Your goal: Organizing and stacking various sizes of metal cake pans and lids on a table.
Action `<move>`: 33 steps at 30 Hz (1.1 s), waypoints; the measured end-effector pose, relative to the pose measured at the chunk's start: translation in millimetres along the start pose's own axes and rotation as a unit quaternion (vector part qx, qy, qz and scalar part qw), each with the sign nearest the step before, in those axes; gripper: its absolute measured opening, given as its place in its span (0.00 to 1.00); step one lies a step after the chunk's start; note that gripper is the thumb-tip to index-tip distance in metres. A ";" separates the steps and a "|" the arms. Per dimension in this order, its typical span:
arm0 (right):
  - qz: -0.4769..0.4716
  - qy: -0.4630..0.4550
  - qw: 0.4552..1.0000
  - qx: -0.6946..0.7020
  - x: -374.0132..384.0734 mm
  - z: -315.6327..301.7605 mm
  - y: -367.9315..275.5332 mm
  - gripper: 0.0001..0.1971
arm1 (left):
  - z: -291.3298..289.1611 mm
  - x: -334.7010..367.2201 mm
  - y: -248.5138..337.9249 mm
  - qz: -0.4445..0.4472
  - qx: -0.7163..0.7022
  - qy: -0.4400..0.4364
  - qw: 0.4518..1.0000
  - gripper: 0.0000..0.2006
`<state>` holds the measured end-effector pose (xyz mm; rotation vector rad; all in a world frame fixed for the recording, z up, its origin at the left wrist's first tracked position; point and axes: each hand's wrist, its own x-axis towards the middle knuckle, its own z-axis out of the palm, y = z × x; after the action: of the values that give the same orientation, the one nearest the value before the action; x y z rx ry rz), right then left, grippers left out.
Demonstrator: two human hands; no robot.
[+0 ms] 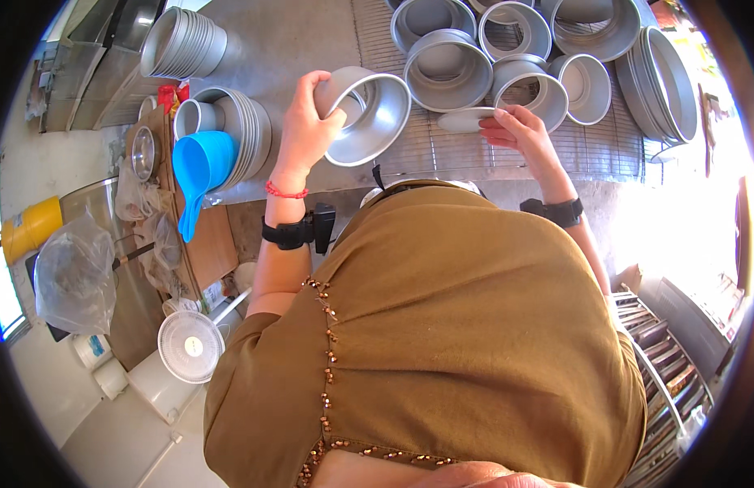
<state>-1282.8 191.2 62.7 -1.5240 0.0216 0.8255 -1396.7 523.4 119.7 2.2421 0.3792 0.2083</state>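
My left hand grips the side wall of a round silver cake tin, tilted so that its wide mouth faces right and toward me. A flat, round metal disc, seen nearly edge-on, is pinched between the thumb and fingers of my right hand; it looks like a loose cake tin base. Just beyond the disc, more round tins lie on their sides, among them a deep tin and a smaller tin. Several of these tins look open at the bottom.
Wire racks lie under the tins on the grey table. Nested tins stand at the far left, with blue scoops beside another tin stack nearer me. Large pans lean at the right. A white fan is at lower left.
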 end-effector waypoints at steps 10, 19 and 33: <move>-0.024 -0.024 0.998 -0.057 39.3 31.9 11.1 0.17 | 11.1 -2.8 1.9 0.076 -0.005 -0.053 0.996 0.25; 0.033 -0.039 0.996 -0.070 58.9 28.4 2.1 0.18 | 18.5 -4.5 5.5 0.117 -0.011 -0.086 0.989 0.25; 0.005 0.018 0.969 -0.246 63.5 31.6 0.6 0.18 | 77.3 10.6 19.5 0.257 0.019 -0.120 0.959 0.25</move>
<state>-1251.3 247.7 33.7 -2.0060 -0.1613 0.8502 -1361.7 459.6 85.4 2.3325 -0.3394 0.1958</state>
